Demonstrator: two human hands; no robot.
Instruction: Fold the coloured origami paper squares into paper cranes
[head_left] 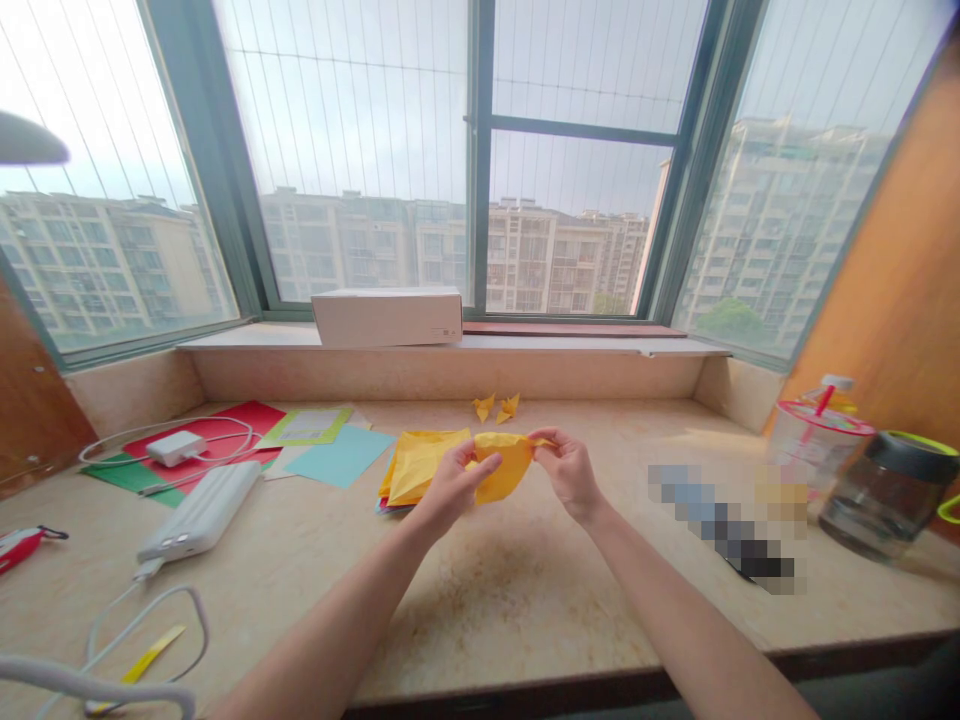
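Observation:
I hold a yellow sheet of paper [507, 466] above the desk with both hands. My left hand [450, 490] pinches its left side, thumb on top. Over at the sheet's upper right corner, my right hand [571, 472] is closed on the paper. Just behind and below lies a stack of coloured paper [417, 462] with a yellow sheet on top. Two small folded yellow paper pieces [496, 407] sit further back near the window ledge.
Left of the stack lie blue [339, 455], green and red [247, 418] sheets, a white charger [175, 447] with cable, and a white power bank [202, 510]. A white box [387, 316] rests on the sill. Two lidded containers [885, 495] stand at right.

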